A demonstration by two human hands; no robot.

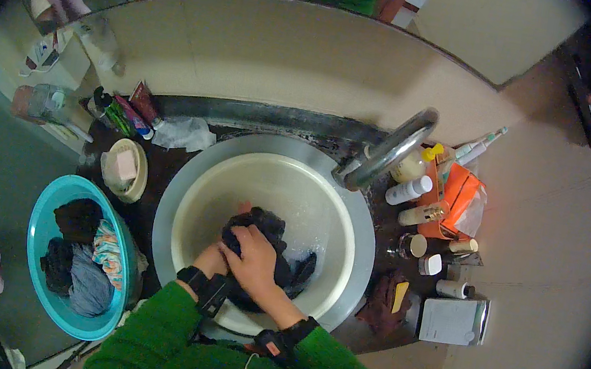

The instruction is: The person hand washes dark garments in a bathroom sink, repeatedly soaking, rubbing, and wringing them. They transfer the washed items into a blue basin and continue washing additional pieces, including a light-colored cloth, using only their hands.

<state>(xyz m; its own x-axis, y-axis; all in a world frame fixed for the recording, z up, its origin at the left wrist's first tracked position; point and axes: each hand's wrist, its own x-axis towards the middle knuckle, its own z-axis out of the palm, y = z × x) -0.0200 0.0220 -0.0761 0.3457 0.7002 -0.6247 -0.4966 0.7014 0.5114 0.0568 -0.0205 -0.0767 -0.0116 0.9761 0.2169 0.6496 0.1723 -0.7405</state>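
A wet dark cloth [283, 265] is bunched inside a cream washbasin [223, 174] that sits in the round sink [170, 212]. My right hand [254, 258] grips the cloth from above, fingers curled over its bunched upper part. Crossing beneath it, my left hand [213, 260] holds the same cloth from the left side. Most of its fingers are hidden by the fabric and my right hand; a fingertip shows beyond the cloth. Some shallow water with suds lies in the basin to the right of the cloth.
Left of the sink stands a turquoise basin [34, 227] with several garments. A soap dish [139, 185] with pink soap is above it. The curved faucet [394, 147] rises at the upper right. Bottles, an orange container [461, 196] and a brown cloth [386, 307] line the right counter.
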